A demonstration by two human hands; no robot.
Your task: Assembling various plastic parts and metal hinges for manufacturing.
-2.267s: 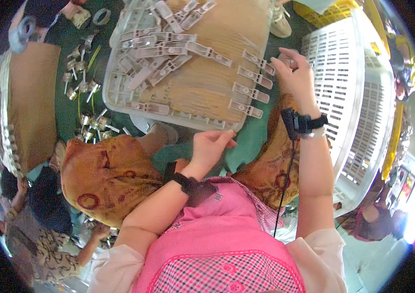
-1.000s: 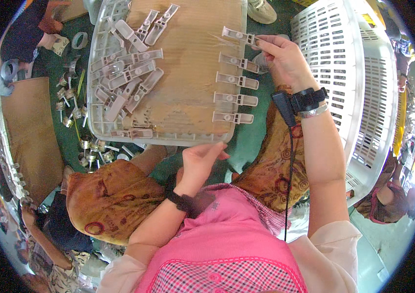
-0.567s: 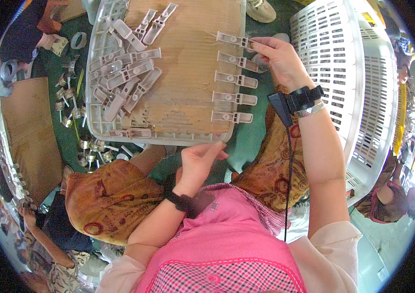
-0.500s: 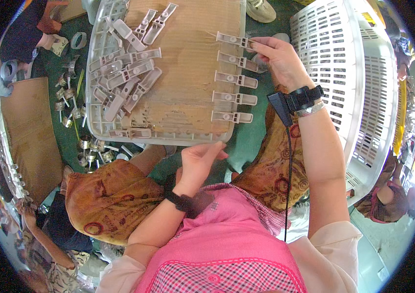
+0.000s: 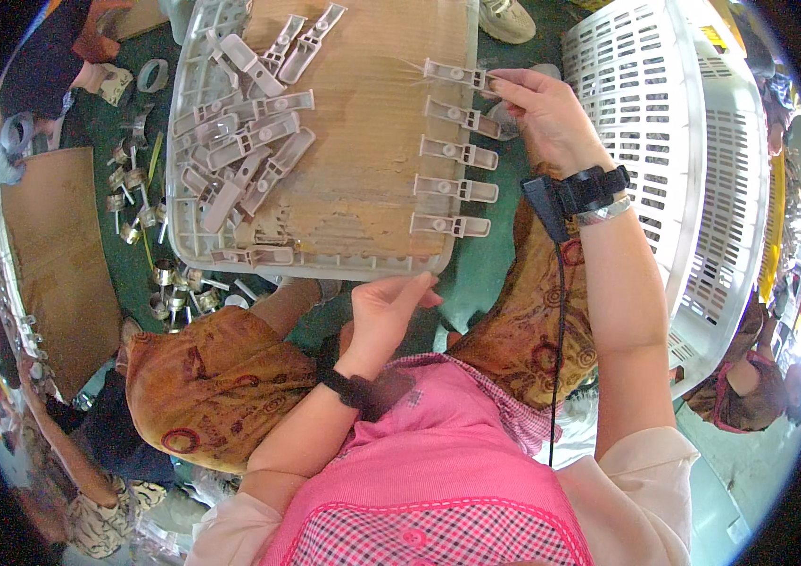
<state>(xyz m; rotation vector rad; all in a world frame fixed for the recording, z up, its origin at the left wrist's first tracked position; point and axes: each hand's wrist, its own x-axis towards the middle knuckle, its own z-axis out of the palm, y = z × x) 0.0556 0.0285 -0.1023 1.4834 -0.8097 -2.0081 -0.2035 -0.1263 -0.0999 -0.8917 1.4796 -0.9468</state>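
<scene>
- To my left, a brown cardboard sheet (image 5: pixel 61 255) stands near silvery metal parts (image 5: pixel 163 275) scattered on the green floor (image 5: pixel 476 283).
- Before me, pale grey plastic clips lie in a jumbled pile (image 5: pixel 254 132), partly on the white plastic crate (image 5: pixel 181 203) and partly on the cardboard top (image 5: pixel 353 141) covering it.
- My left hand (image 5: pixel 383 311) is by the crate's near rim, fingers curled; from here I can't tell whether thumb and forefinger meet or hold anything.
- Four clips (image 5: pixel 457 152) sit in a row, overhanging the cardboard's right edge.
- Beyond them, my right hand (image 5: pixel 542 111) pinches the outer end of a fifth clip (image 5: pixel 454 74).
- Rightmost, a white slotted basket (image 5: pixel 634 113) stands beside that hand.
</scene>
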